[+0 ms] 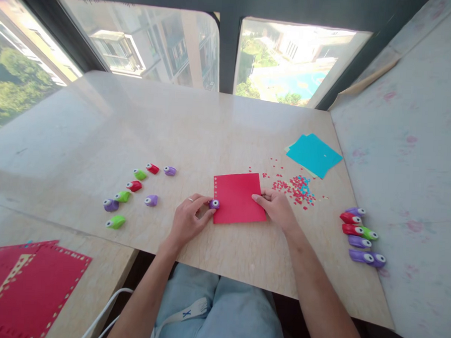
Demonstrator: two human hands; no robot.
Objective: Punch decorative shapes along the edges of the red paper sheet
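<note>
A red sheet of paper (239,197) lies in front of me, with a row of small punched holes down the upper part of its left edge. My left hand (191,215) pinches a purple craft punch (214,204) at that left edge, below the holes. A dark star shape marks the punch's white top. On the sheet's right edge, my right hand (278,207) grips the paper, thumb on top and the other fingers partly hidden beneath. Small red and blue punched-out pieces (298,189) are scattered beyond my right hand.
Several purple, red and green punches (134,186) stand to the left; more punches (359,242) line the right side by the wall. Blue sheets (314,154) lie at the back right. Punched red sheets (49,286) rest at the lower left, near a white cable (107,306).
</note>
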